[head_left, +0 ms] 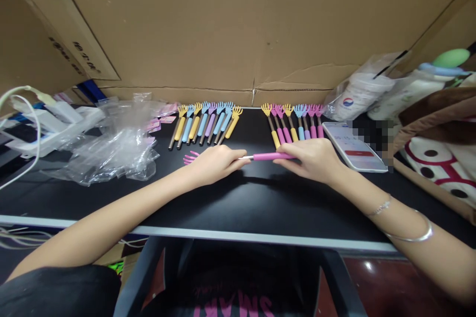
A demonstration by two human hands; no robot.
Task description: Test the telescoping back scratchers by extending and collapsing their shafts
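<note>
A pink telescopic back scratcher (266, 156) lies level between my two hands, above the black table. My left hand (219, 161) is closed round its claw end and metal rod, with the pink claw tips showing past the wrist side. Its pink grip is held by my right hand (307, 158), fingers wrapped over the end. Beyond my left hand stands a row of back scratchers (204, 121) in yellow, blue and purple, their dark rods toward me. Another row of back scratchers (292, 124), in pink, yellow, blue and purple, lies past my right hand with grips toward me.
Crumpled clear plastic bags (115, 143) and a white power strip (55, 126) with cables lie at left. On the right are a phone (355, 146), a bagged cup (366, 96), a bottle (412, 89) and a patterned bag (442, 168). A cardboard wall (223, 25) closes the back.
</note>
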